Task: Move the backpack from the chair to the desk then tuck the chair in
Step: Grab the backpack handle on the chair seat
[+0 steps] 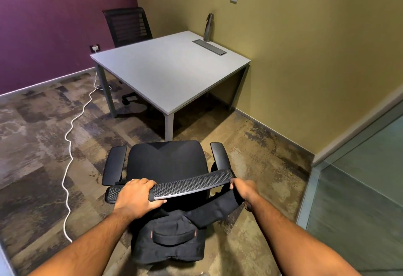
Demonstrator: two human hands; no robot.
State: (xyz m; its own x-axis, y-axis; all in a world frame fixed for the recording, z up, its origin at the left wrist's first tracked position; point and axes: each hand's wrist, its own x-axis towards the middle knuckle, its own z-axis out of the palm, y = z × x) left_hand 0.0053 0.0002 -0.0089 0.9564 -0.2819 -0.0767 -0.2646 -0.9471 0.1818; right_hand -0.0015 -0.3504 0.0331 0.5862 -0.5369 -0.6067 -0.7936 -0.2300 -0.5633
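Note:
A black office chair (pixel 166 162) stands on the carpet in front of me, its seat facing the grey desk (pixel 168 68). A black backpack (pixel 172 238) hangs behind the chair's backrest, one strap looped over the right end of the top rail. My left hand (pixel 139 195) grips the left part of the backrest's top rail. My right hand (pixel 242 188) is closed on the backpack strap at the rail's right end. The desk top lies a short way beyond the chair.
A metal bottle (pixel 209 27) stands at the desk's far edge beside a cable hatch (pixel 209 47). A second black chair (pixel 128 27) sits behind the desk. A white cable (pixel 69 145) runs over the carpet at left. A glass partition (pixel 357 188) stands at right.

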